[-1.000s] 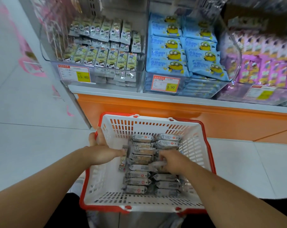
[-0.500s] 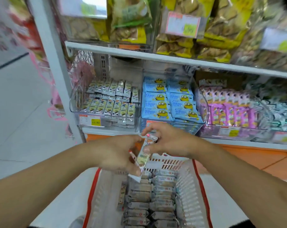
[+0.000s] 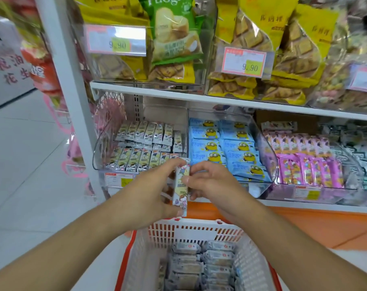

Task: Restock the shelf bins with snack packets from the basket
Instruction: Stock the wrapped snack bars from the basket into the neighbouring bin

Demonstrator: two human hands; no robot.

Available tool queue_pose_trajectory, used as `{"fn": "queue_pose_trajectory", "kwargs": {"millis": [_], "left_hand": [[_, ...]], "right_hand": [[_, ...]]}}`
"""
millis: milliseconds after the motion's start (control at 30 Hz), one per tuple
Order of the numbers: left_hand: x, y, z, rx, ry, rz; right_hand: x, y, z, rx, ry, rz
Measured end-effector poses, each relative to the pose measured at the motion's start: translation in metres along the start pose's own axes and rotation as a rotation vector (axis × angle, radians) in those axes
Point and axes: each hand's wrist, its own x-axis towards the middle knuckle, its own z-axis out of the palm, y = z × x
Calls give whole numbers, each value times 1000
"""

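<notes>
Both hands have risen since half a second ago, from just over the basket (image 3: 191, 232) rim to the front of the leftmost clear bin (image 3: 102, 148), and the packet between them now stands upright instead of tilted.

Taking this bin as the landmark and going from left to right: the left hand (image 3: 151, 194) is in front of the bin's lower front edge, thumb and fingers curled around the left side of the snack packet (image 3: 181, 183). The packet itself is held upright just in front of the bin's right front corner, its top level with the front row of similar packets (image 3: 140, 160) inside. The right hand (image 3: 212, 183) is to the right of that corner, in front of the neighbouring bin of blue packets (image 3: 226, 148), and pinches the packet's right edge with thumb and fingertips. Below the bin, near the person, the basket holds many more packets (image 3: 201, 263) lying flat in two columns (they show a grey back side, so I cannot read their print).

I judge the step in hand to be carrying one packet to its bin; the task looks early, since the basket is quite full. The next move calls for lifting the packet over the bin's front wall and setting it upright into a gap in the front row, print facing outward, without knocking the neighbours.
</notes>
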Motion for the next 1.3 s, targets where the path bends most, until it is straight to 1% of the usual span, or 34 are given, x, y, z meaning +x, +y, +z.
{"fn": "queue_pose_trajectory", "kwargs": {"millis": [167,233,300,367,433,500,567,633,767,833,900,967,1133,1300], "left_hand": [[15,-13,-12,14,46,-34],[22,-17,-19,53,68,-54],[33,-18,-29,112,102,-70],[48,-20,-42,161,142,-69],[72,-22,-55,233,189,-20],[104,-27,-66,325,212,28],[139,-32,-72,417,195,59],[171,-39,-74,487,144,71],[223,-56,-70,560,-10,-17],[241,-63,-68,655,-63,-23],[253,-67,-65,771,-86,-10],[257,-69,-62,835,-125,-51],[260,-69,-65,828,-194,-117],[257,-64,-67,844,-194,-144]], "right_hand": [[14,-7,8,-67,8,-44],[20,-8,6,-226,78,-143],[27,-7,1,-449,157,-283],[31,-6,-4,-675,127,-392],[35,-3,-8,-794,27,-396],[37,1,-11,-807,-41,-356],[38,4,-15,-784,-57,-345],[41,5,-19,-774,-61,-351],[48,6,-27,-773,-92,-354],[49,5,-29,-761,-116,-348],[49,4,-30,-761,-128,-351],[49,4,-30,-761,-131,-361],[49,5,-31,-761,-146,-361],[47,4,-29,-726,-119,-366]]}}
